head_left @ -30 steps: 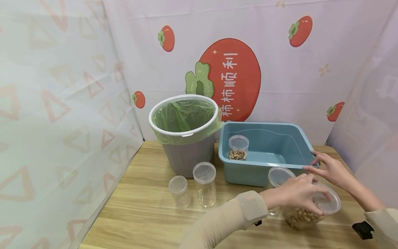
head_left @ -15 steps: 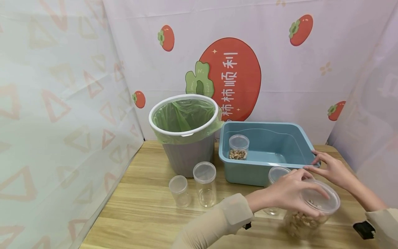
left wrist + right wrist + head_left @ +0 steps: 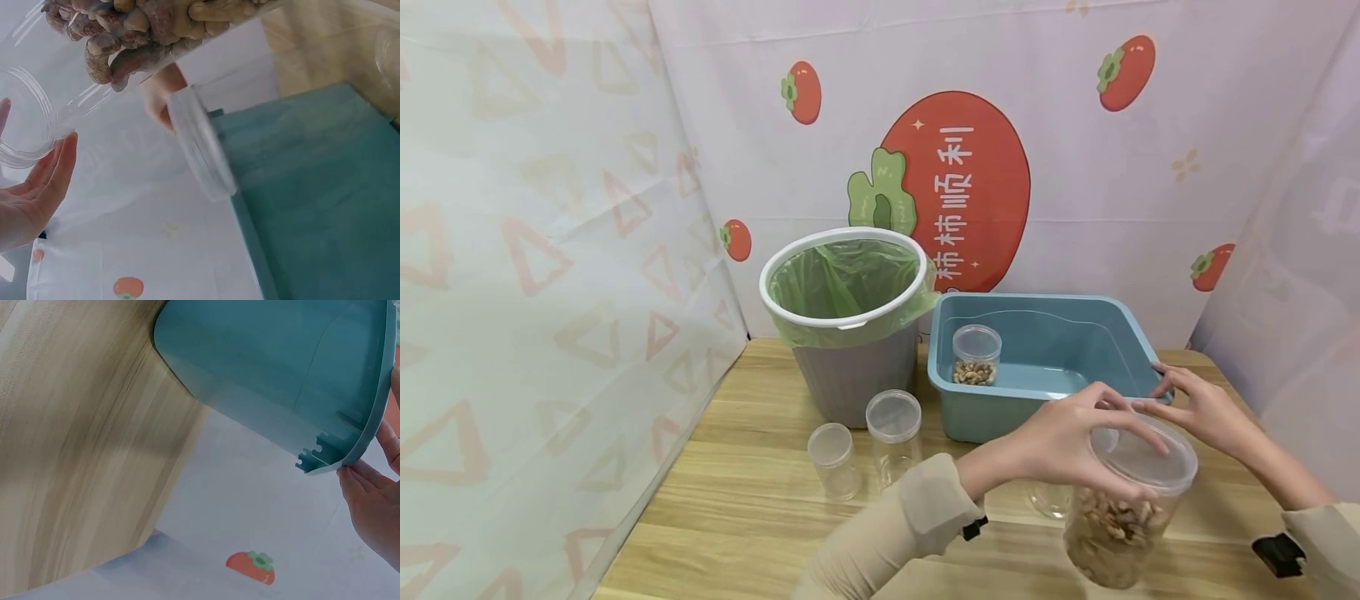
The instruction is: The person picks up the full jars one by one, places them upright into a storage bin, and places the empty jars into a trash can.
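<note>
My left hand [image 3: 1063,437] grips a large clear jar [image 3: 1112,546] near its lid, thumb and fingers spread around the top. Brown nuts [image 3: 150,31] fill part of this jar, which seems raised off the table and slightly tilted. Behind it stands another clear jar [image 3: 1049,500], mostly hidden by the left hand. At the right front corner of the blue plastic basin [image 3: 977,417], my right hand [image 3: 1206,417] pinches the rim between thumb and fingers. Inside the basin, at its left end, sits a small lidded jar [image 3: 976,357] of nuts.
Two empty-looking clear jars, one short [image 3: 835,462] and one taller [image 3: 893,433], stand left of the left forearm. A grey trash bin [image 3: 857,383] with a green liner is behind them. Printed cloth [image 3: 1150,208] encloses the wooden table [image 3: 737,500] at the back and sides.
My left hand has drawn the large jar of nuts leftward and up toward the camera, away from its spot beside the other jar. The right hand has stayed on the basin's corner.
</note>
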A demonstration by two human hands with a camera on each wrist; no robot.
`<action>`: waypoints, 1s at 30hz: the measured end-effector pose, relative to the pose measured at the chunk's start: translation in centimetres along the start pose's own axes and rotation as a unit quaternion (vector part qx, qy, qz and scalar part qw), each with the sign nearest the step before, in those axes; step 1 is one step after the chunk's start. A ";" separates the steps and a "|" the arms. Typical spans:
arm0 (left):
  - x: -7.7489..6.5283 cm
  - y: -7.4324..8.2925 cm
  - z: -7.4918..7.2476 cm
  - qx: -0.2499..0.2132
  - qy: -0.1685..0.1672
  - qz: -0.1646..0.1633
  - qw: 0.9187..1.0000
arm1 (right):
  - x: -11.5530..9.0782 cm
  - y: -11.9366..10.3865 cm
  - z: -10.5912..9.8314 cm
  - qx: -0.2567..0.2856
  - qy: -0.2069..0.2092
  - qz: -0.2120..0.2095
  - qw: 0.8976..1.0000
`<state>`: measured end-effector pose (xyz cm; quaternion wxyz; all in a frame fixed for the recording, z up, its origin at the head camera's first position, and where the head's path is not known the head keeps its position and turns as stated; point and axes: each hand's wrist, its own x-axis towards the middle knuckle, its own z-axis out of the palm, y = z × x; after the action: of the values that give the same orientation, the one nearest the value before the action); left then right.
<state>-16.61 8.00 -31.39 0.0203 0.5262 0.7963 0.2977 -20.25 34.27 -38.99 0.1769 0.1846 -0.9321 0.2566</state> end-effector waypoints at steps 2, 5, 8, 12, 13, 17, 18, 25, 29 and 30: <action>-0.3 0.0 -0.8 -0.017 0.002 0.002 1.000 | 0.0 0.1 0.0 -0.003 0.002 -0.005 1.000; -0.7 0.1 -1.9 -0.036 0.009 0.010 0.999 | 0.0 0.2 -0.1 -0.019 0.008 -0.020 1.000; -1.0 0.2 -3.0 -0.044 0.022 0.016 0.999 | -0.1 0.3 -0.1 -0.028 0.011 -0.030 0.999; -1.2 0.1 -4.6 -0.053 0.041 0.026 0.997 | -0.1 0.4 -0.1 -0.028 0.011 -0.031 0.999; -1.2 0.0 -5.0 -0.054 0.044 0.029 0.997 | -0.1 0.4 0.0 -0.028 0.012 -0.030 0.999; -1.2 -0.1 -6.9 -0.063 0.047 0.021 0.997 | 0.1 0.3 0.2 -0.025 0.012 -0.020 0.999; -1.2 -0.2 -7.4 -0.063 0.048 0.019 0.997 | 0.1 0.3 0.2 -0.023 0.010 -0.014 1.000; -0.6 -0.6 -10.2 -0.059 0.068 -0.003 0.996 | 0.1 0.0 0.1 -0.002 0.006 0.014 1.000; 0.0 -1.1 -11.2 -0.060 0.081 -0.020 0.995 | 0.1 0.0 0.1 -0.005 0.004 0.020 1.000; 0.2 -1.2 -11.4 -0.057 0.085 -0.020 0.995 | 0.1 0.0 0.1 -0.005 0.003 0.022 1.000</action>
<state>-21.68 2.69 -22.54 -0.0117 0.4810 0.7871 0.3860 -20.32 34.19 -39.00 0.1750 0.1624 -0.9366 0.2563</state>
